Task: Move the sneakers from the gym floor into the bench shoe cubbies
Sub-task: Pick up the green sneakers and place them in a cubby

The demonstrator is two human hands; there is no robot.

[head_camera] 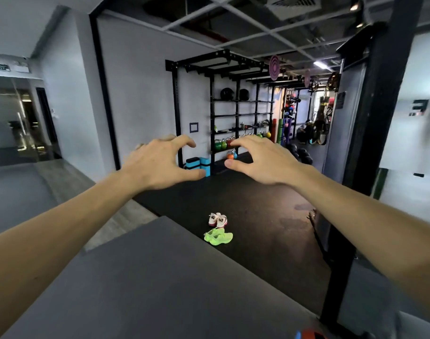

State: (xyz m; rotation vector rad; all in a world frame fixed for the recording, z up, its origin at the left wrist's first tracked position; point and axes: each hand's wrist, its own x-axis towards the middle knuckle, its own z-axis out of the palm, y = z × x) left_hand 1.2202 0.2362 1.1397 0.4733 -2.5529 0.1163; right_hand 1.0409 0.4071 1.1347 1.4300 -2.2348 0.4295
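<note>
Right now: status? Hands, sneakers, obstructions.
Left hand and right hand raised, fingers loosely curled, empty. Green sneakers and white sneakers on black gym floor, untouched. Grey bench top in foreground; cubbies not visible.

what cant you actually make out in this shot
- Bench shoe cubbies: not seen in the head view; only the grey bench top shows, hiding whatever lies below it.
- White and pink sneakers and green sneakers: too small to tell laces or how they lie.
- Orange and blue object: cut off by the bottom edge.
- Left hand and right hand: fingertips blurred.
- Shelf items: too small.
</note>
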